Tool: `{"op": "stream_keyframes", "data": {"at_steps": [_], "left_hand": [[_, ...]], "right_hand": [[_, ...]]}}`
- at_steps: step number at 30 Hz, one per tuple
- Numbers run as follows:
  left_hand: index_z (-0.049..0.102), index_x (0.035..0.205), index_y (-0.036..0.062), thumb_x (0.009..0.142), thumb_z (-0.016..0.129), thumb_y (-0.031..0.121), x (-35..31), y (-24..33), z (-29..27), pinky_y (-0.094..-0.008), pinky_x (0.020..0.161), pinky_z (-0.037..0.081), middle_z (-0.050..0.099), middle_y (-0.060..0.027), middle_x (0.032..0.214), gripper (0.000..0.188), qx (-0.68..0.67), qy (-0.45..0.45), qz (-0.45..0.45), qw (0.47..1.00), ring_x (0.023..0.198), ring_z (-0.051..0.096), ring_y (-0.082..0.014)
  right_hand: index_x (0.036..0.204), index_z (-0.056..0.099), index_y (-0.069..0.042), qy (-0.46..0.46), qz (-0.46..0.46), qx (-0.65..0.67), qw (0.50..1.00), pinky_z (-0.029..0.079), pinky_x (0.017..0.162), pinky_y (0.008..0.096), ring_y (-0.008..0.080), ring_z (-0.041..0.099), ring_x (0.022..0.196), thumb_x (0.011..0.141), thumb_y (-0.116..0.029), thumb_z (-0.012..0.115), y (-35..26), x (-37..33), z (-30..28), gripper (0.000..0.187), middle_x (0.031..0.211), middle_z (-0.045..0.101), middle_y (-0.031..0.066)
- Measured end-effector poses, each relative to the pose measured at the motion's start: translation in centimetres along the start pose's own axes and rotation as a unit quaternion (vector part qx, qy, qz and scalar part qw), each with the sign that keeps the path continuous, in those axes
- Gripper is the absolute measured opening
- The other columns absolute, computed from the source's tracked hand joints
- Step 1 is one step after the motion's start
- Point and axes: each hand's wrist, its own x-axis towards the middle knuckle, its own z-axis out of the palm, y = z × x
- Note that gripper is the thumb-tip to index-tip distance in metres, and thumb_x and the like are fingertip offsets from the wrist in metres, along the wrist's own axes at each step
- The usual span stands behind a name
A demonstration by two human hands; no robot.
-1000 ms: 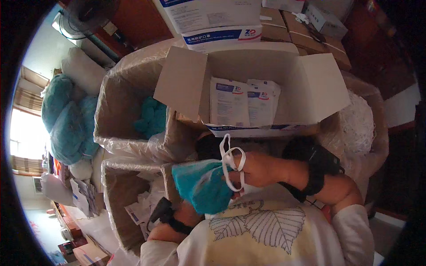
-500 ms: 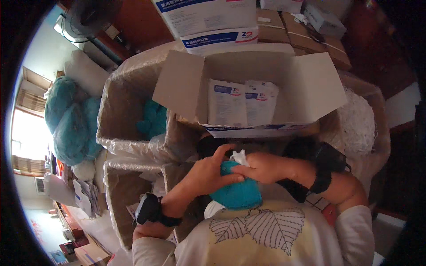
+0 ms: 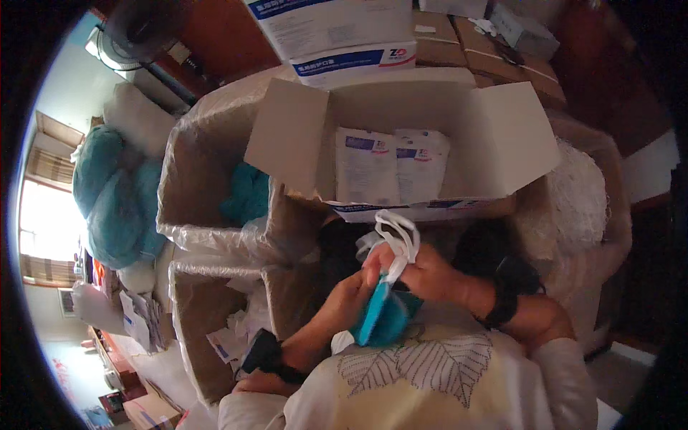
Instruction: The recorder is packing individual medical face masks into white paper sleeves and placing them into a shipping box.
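Note:
Close to my shirt front, a teal face mask hangs folded edge-on between my hands. White ear loops stick up from its top, bunched at my fingertips. My left hand is closed on the mask's left edge near the top. My right hand pinches the loops and the upper part of the mask from the other side. A small white piece shows at the mask's lower left; what it is I cannot make out. Just beyond my hands stands an open carton with two white printed packets inside.
Left of the carton, a plastic-lined box holds teal masks. Nearer, another lined box contains papers or packets. At the right, a lined box holds white stringy material. Printed cartons are stacked behind; teal-filled bags lie far left.
The mask has turned from facing outward to edge-on and folded. Its white loops now stand up above my fingers. Both hands have shifted slightly, and the right forearm has drawn lower.

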Motion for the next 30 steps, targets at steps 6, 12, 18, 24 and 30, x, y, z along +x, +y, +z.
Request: {"op": "stream_keyframes", "data": {"at_steps": [6, 12, 18, 24, 30], "left_hand": [[0.055, 0.090, 0.0058, 0.085, 0.051, 0.020, -2.0, -0.4, -0.2, -0.0354, 0.069, 0.047, 0.058, -0.0140, 0.081, 0.015, 0.118, -0.011, 0.071, 0.990, 0.074, 0.059, -0.0304], [0.055, 0.087, 0.0055, 0.085, 0.051, 0.027, -2.6, 1.1, 0.1, -0.0380, 0.059, 0.047, 0.055, -0.0123, 0.075, 0.022, 0.128, -0.074, 0.298, 0.943, 0.068, 0.057, -0.0311], [0.055, 0.088, 0.0002, 0.093, 0.037, 0.027, -5.3, -6.0, -6.7, -0.0301, 0.075, 0.045, 0.059, -0.0122, 0.087, 0.033, -0.035, 0.212, -0.097, 0.972, 0.084, 0.055, -0.0147], [0.055, 0.102, 0.0000, 0.093, 0.031, 0.039, 2.4, -10.6, -13.4, -0.0343, 0.080, 0.043, 0.056, -0.0128, 0.097, 0.046, -0.234, 0.396, 0.078, 0.884, 0.090, 0.053, -0.0179], [0.035, 0.130, 0.0035, 0.089, 0.029, 0.054, 7.7, -17.1, -31.3, -0.0457, 0.097, 0.033, 0.039, -0.0132, 0.131, 0.066, -0.457, 0.433, 0.073, 0.774, 0.116, 0.041, -0.0306]], "right_hand": [[0.075, 0.046, -0.006, -0.029, 0.237, 0.334, 0.912, 0.029, 0.051, 0.0240, 0.0085, 0.030, 0.051, 0.090, -0.024, 0.043, -3.0, -2.6, 0.5, 0.023, 0.058, 0.036, -0.0005], [0.079, 0.049, -0.004, -0.174, 0.336, 0.096, 0.921, 0.037, 0.056, 0.0237, 0.0080, 0.041, 0.058, 0.090, -0.023, 0.044, -9.1, -4.2, -1.4, 0.022, 0.066, 0.045, 0.0010], [0.080, 0.053, -0.003, 0.069, 0.389, 0.119, 0.911, 0.041, 0.051, 0.0250, 0.0106, 0.046, 0.053, 0.086, -0.017, 0.048, -8.7, -11.7, -10.5, 0.016, 0.063, 0.048, 0.0013], [0.085, 0.053, -0.004, 0.144, 0.435, 0.102, 0.883, 0.042, 0.051, 0.0266, 0.0115, 0.048, 0.056, 0.087, -0.023, 0.050, -3.1, -11.2, -9.4, 0.020, 0.065, 0.050, 0.0010], [0.102, 0.055, -0.005, 0.275, 0.348, -0.048, 0.895, 0.049, 0.062, 0.0307, 0.0128, 0.055, 0.069, 0.083, -0.019, 0.053, -5.9, -13.6, -14.8, 0.023, 0.080, 0.057, 0.0030]]}}
